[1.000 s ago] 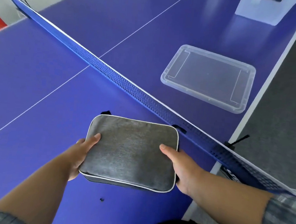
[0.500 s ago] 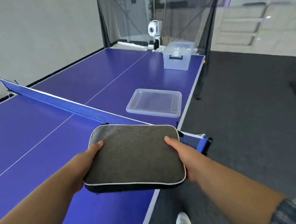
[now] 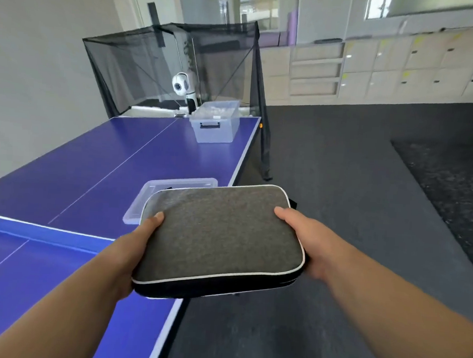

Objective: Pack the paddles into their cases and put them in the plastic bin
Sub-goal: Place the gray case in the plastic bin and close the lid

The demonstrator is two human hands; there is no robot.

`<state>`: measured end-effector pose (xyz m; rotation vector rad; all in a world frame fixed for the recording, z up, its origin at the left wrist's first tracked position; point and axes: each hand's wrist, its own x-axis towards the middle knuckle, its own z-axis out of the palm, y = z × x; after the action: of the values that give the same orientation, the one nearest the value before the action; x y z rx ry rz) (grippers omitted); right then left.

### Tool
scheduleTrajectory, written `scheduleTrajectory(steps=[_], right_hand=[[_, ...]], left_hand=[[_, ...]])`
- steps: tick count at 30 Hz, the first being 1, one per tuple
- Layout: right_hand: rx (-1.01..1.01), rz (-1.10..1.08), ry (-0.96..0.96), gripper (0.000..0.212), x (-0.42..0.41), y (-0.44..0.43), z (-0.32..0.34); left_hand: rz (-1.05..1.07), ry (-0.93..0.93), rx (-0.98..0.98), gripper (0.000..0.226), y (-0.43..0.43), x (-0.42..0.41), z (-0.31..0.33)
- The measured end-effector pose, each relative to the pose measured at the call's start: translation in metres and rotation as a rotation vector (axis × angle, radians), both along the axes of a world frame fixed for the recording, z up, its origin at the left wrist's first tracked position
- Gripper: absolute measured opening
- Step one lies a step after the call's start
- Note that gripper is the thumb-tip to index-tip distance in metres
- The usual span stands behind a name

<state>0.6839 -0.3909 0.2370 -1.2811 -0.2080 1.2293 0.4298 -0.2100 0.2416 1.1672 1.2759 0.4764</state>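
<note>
I hold a grey fabric paddle case [image 3: 220,236] with white piping flat in the air, over the right edge of the blue table [image 3: 97,170]. My left hand [image 3: 134,244] grips its left side and my right hand [image 3: 306,238] grips its right side, thumbs on top. The case is closed; no paddle shows. A clear plastic bin [image 3: 215,122] with a dark handle stands far down the table near its right edge. A clear plastic lid [image 3: 145,198] lies flat on the table, partly hidden behind the case.
The table net [image 3: 33,230] crosses at the lower left. A black catch net [image 3: 167,64] and a white ball machine [image 3: 183,85] stand at the table's far end. Dark carpet floor [image 3: 340,185] runs along the right, with cabinets [image 3: 402,70] at the back wall.
The case has been lifted off the table and carried forward and to the right, past the net. The view has risen from the table top toward the far end of the room.
</note>
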Motion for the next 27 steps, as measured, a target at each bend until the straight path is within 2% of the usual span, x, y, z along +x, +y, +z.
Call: scheduleTrajectory(steps=[4,9,12,17,27], right_hand=[[-0.026,0.001,-0.070,0.023,0.097,-0.008,0.012],[-0.065,0.017,-0.093,0.022,0.200,0.006,0.026],[-0.080,0.034,-0.099,0.020,0.253,0.034,0.029],[-0.075,0.036,-0.077,0.022,0.326,0.114,0.019],[-0.050,-0.007,-0.064,0.023,0.474,0.312,0.017]], left_hand=[[0.002,-0.049,-0.030,0.064,-0.010,0.094,-0.006],[0.039,-0.073,-0.033,0.075,0.000,0.194,-0.008],[0.060,-0.089,-0.005,0.070,0.025,0.242,-0.007],[0.050,-0.098,-0.012,0.061,0.103,0.317,-0.006],[0.036,-0.002,0.062,0.065,0.303,0.475,0.008]])
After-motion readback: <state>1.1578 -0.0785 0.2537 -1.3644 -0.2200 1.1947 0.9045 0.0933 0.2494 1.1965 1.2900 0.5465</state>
